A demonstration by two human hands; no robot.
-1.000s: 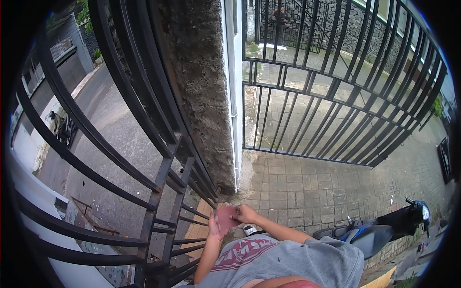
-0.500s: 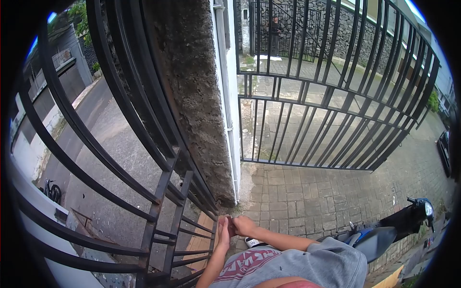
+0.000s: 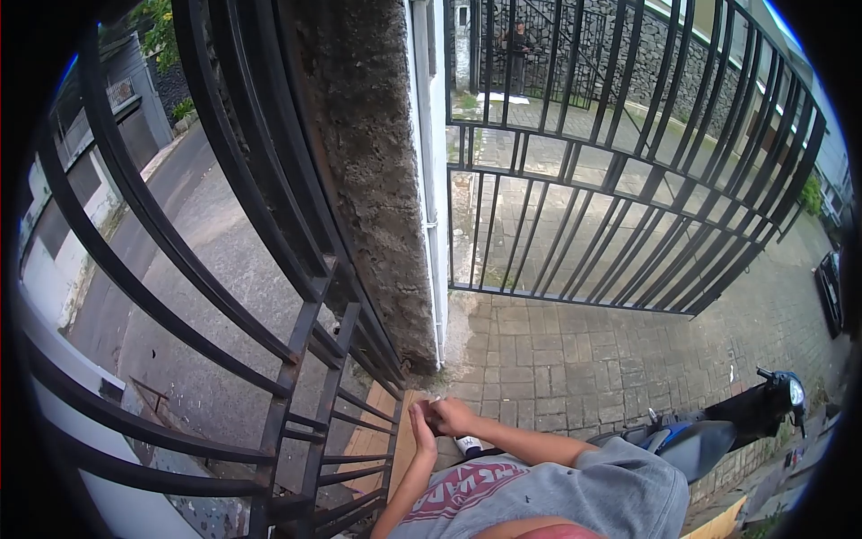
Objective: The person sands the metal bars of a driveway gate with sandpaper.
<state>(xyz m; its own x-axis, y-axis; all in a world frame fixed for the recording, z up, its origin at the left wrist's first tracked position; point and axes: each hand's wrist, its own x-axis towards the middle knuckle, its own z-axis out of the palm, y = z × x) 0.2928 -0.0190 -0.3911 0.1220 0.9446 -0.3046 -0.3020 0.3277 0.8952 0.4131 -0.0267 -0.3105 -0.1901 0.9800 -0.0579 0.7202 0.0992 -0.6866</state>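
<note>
- Left hand (image 3: pixel 421 431) backs a reddish piece (image 3: pixel 430 420), apparently for support; finger closure unclear.
- Right hand (image 3: pixel 452 416), at three o'clock, clamps the piece, likely steadying it.
- Black barred panel (image 3: pixel 280 409) stands toward nine o'clock.

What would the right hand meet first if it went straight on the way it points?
Most likely the left hand, just ahead of the right hand, with the reddish-brown piece between them; exact depth is unclear from this view.
</note>
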